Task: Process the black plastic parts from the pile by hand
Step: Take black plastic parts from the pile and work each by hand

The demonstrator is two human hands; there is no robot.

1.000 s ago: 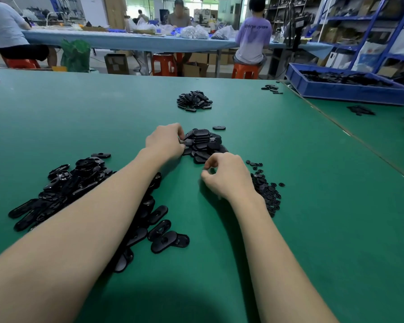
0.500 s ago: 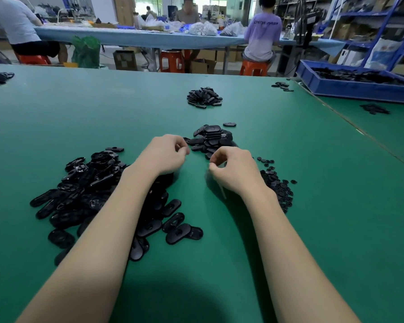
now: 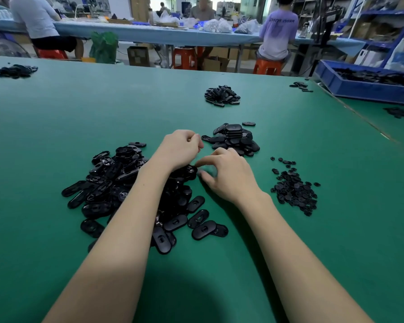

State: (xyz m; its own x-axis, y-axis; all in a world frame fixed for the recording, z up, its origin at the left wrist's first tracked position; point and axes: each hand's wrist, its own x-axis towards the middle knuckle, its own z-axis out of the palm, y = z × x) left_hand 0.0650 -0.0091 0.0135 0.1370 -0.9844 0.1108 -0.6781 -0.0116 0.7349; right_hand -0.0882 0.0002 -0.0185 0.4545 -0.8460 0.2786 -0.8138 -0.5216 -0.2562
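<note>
Black plastic parts sit in three groups around our hands on the green counter [image 3: 56, 141]: the big unsorted pile [image 3: 117, 183] lies to the left under our left forearm, a tidier heap of finished ovals [image 3: 234, 138] rests just beyond our knuckles, and a scatter of small round offcuts [image 3: 294, 190] lies to the right; we judge that we are between pieces, reaching for the next part to work; our left hand [image 3: 180, 148] hangs over the near edge of the pile with its fingers curled in, and we cannot tell whether anything is pinched inside them; our right hand [image 3: 229, 173] has thumb and forefinger parted and curved toward a part [image 3: 187, 171] at the pile's top right edge, near it but not clearly gripping; the next move, as we read it, calls for closing on that one oval without dragging its neighbours, then pressing out its centre; room is generous; bare counter stretches ahead and to the near side, a further small heap [image 3: 222, 95] stands well apart; the seam along the counter's right edge and the blue bin [image 3: 364, 89] beyond it are far from our reach, so nothing crowds us but the piles themselves.
</note>
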